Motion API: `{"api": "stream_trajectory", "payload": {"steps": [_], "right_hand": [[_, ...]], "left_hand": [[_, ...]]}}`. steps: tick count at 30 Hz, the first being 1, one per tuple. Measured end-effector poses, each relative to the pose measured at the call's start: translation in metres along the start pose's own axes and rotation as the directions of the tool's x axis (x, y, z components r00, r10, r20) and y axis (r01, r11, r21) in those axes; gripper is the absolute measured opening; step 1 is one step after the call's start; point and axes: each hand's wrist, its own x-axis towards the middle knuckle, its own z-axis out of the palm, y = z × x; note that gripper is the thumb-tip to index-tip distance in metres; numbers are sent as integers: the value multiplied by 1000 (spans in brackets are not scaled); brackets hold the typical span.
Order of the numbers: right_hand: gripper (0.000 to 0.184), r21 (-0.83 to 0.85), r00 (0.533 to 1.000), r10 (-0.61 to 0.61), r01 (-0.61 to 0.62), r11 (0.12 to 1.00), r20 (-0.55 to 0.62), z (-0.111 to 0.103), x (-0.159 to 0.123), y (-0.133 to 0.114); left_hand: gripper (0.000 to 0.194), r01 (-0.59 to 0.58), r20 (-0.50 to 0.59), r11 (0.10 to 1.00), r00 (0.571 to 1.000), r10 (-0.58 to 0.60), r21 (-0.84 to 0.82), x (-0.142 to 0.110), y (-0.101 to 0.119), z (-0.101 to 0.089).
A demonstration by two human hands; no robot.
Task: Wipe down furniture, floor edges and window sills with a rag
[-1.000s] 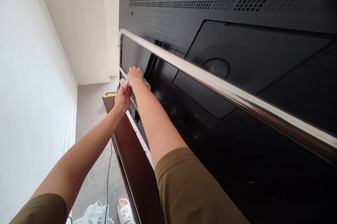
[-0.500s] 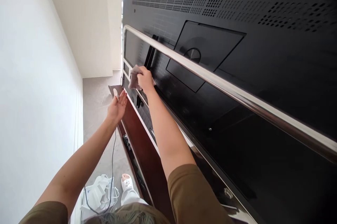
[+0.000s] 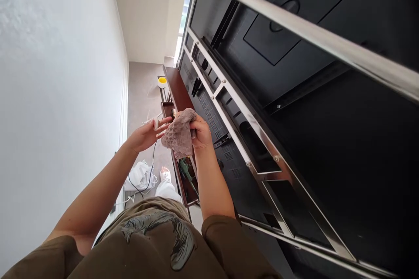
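Above the dark wood cabinet [image 3: 178,91], my right hand [image 3: 200,134] clamps a bunched pinkish-brown cloth [image 3: 179,134] near the black perforated panel [image 3: 209,113], while my left hand [image 3: 144,136] stands open just beside it. Bunching the cloth firmly keeps it from slipping.

Cloth [image 3: 179,135] — rough; rail [image 3: 294,21] — glossy metal

Head cam on the wearer, aimed forward and steeply down past their olive shirt [image 3: 153,244]. Left hand [image 3: 145,136] and right hand [image 3: 201,135] sit close in, mid-frame. Steel rail [image 3: 310,25] looms nearest on the right, white wall [image 3: 55,95] runs down the left, grey floor [image 3: 140,95] lies far off, top centre.
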Motion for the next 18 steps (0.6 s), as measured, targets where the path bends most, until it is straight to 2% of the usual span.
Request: {"api": "stream_trajectory", "payload": {"steps": [3, 5, 7, 9, 11, 13, 18], "right_hand": [[31, -18, 994, 108, -107, 994, 18, 13, -27, 29], [33, -62, 982, 176, -172, 983, 70, 23, -51, 49], [35, -112, 969, 215, -201, 973, 125, 30, -82, 67], [37, -171, 965, 244, -226, 959, 97, 32, -118, 84], [37, -245, 962, 271, -264, 933, -6, 29, -159, 97], [37, -335, 950, 294, -312, 889, -105, 24, -198, 105], [46, -482, 892, 415, -448, 753, -182, 13, -270, 103]], "left_hand": [[30, 125, -15, 992, 992, -125, 26, -33, -32, -35], [30, 219, -4, 975, 976, -219, 34, -55, -53, -62], [32, 304, 59, 952, 950, -306, 47, -75, -75, -85], [32, 404, 136, 912, 902, -410, 68, -93, -97, -100], [29, 519, 192, 850, 828, -526, 92, -109, -117, -104], [29, 600, 232, 794, 761, -605, 101, -122, -137, -100], [32, 709, 353, 693, 619, -702, 134, -150, -185, -87]]}}
